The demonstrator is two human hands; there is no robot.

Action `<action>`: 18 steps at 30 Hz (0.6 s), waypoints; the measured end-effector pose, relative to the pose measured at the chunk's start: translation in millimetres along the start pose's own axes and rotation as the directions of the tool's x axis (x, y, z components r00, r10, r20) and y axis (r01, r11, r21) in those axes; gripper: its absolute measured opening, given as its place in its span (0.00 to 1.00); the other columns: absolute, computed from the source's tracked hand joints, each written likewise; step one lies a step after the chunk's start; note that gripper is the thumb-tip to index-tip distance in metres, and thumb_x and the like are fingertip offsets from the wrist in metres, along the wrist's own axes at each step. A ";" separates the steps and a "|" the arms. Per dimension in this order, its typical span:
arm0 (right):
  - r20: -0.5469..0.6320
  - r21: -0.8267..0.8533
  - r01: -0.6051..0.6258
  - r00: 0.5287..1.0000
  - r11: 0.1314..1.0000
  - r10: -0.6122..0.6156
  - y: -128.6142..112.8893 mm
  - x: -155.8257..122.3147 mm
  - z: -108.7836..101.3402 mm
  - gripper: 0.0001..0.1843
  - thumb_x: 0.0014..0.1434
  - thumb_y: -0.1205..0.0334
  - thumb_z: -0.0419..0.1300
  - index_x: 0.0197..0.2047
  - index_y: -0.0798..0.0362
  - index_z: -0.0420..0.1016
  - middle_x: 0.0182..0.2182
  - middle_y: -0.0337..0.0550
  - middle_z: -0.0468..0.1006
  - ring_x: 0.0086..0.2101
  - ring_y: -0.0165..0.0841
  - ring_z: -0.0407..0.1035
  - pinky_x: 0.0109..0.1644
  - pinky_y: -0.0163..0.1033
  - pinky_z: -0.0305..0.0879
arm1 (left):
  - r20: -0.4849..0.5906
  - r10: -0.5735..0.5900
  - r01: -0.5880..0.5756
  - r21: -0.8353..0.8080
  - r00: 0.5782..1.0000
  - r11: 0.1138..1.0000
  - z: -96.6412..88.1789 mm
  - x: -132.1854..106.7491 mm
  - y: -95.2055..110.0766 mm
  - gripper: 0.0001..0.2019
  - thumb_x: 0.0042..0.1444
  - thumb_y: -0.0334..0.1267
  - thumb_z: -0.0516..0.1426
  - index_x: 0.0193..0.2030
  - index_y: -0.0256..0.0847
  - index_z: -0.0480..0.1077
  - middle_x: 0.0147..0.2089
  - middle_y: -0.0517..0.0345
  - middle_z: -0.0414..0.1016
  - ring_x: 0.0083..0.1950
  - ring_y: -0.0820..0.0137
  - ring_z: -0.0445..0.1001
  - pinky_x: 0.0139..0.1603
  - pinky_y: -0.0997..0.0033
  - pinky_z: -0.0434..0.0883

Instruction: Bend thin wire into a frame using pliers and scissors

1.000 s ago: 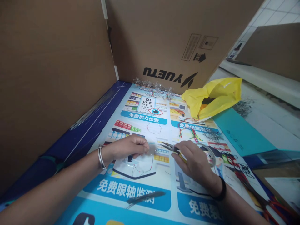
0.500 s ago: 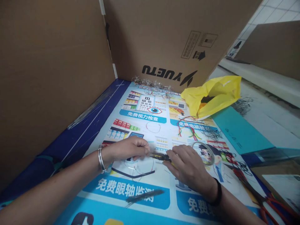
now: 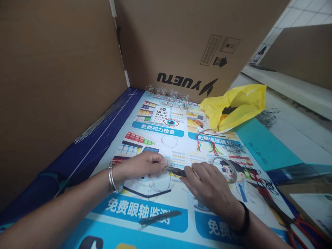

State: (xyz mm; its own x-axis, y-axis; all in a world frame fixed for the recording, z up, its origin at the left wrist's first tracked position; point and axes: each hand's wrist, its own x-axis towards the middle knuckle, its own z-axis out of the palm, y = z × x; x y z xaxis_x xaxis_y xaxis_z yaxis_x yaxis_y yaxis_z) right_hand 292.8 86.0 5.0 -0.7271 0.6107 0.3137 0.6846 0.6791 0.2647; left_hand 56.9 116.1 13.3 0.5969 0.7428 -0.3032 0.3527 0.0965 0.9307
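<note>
My right hand (image 3: 207, 181) is wrapped round the handles of a pair of pliers (image 3: 177, 171), their jaws pointing left. The tips meet the pinched fingers of my left hand (image 3: 146, 164), which hold a thin wire loop (image 3: 155, 191) that hangs below them over the poster. What exactly sits between the jaws is too small to make out. Below lies a bundle of short dark wires (image 3: 160, 218). Farther back, another thin loop (image 3: 169, 140) rests flat on the printed poster (image 3: 145, 238).
Cardboard walls (image 3: 181, 34) stand behind and at left. A yellow bag (image 3: 238, 107) lies back right near coloured cords (image 3: 211, 143) and a roll of clear tape (image 3: 234, 171). Scissors (image 3: 293, 221) are at front right. Tangled wire pieces (image 3: 169, 95) line the back wall.
The pliers have turned slightly and my right hand has shifted a little. My left hand stays nearly in place, still pinching the wire loop.
</note>
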 end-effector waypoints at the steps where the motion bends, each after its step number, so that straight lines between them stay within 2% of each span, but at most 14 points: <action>1: -0.001 -0.002 0.000 1.000 1.000 0.000 -0.1 0.2 -0.6 0.11 0.61 0.57 0.52 0.39 0.54 0.70 0.29 0.44 0.69 0.31 0.35 0.60 0.33 0.41 0.49 | -0.004 0.001 -0.001 0.001 1.000 1.000 0.2 0.0 0.3 0.08 0.54 0.38 0.51 0.28 0.38 0.64 0.21 0.66 0.58 0.20 0.79 0.55 0.20 0.79 0.54; 8: -0.003 -0.030 -0.006 1.000 1.000 0.006 -0.5 0.1 -2.5 0.10 0.60 0.57 0.53 0.39 0.54 0.70 0.28 0.43 0.68 0.30 0.34 0.59 0.32 0.40 0.48 | -0.045 0.040 -0.037 0.066 0.998 0.997 1.0 0.8 -1.7 0.07 0.54 0.37 0.51 0.28 0.38 0.64 0.23 0.66 0.58 0.22 0.79 0.55 0.22 0.78 0.54; 13: -0.031 -0.080 0.021 0.999 0.997 -0.023 0.2 -3.5 -1.4 0.09 0.57 0.62 0.56 0.42 0.54 0.69 0.29 0.42 0.69 0.31 0.34 0.59 0.33 0.40 0.48 | -0.066 0.043 -0.036 0.098 0.997 0.994 2.0 0.5 0.9 0.06 0.53 0.36 0.51 0.28 0.38 0.64 0.22 0.66 0.59 0.23 0.78 0.55 0.23 0.78 0.54; 18: -0.036 -0.078 0.022 0.999 0.997 -0.025 0.9 -3.6 0.0 0.08 0.57 0.63 0.57 0.41 0.54 0.69 0.28 0.42 0.69 0.30 0.34 0.59 0.32 0.40 0.48 | -0.094 0.072 -0.061 0.110 0.993 0.992 3.2 1.3 0.5 0.06 0.52 0.35 0.51 0.27 0.38 0.65 0.23 0.66 0.60 0.24 0.78 0.56 0.24 0.78 0.55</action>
State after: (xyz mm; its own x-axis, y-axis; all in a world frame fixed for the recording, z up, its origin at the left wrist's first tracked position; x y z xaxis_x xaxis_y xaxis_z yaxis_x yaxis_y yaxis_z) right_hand 296.0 84.4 4.1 -0.7416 0.5786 0.3395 0.6704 0.6587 0.3417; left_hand 60.1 115.0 12.8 0.5500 0.8070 -0.2152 0.3928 -0.0225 0.9194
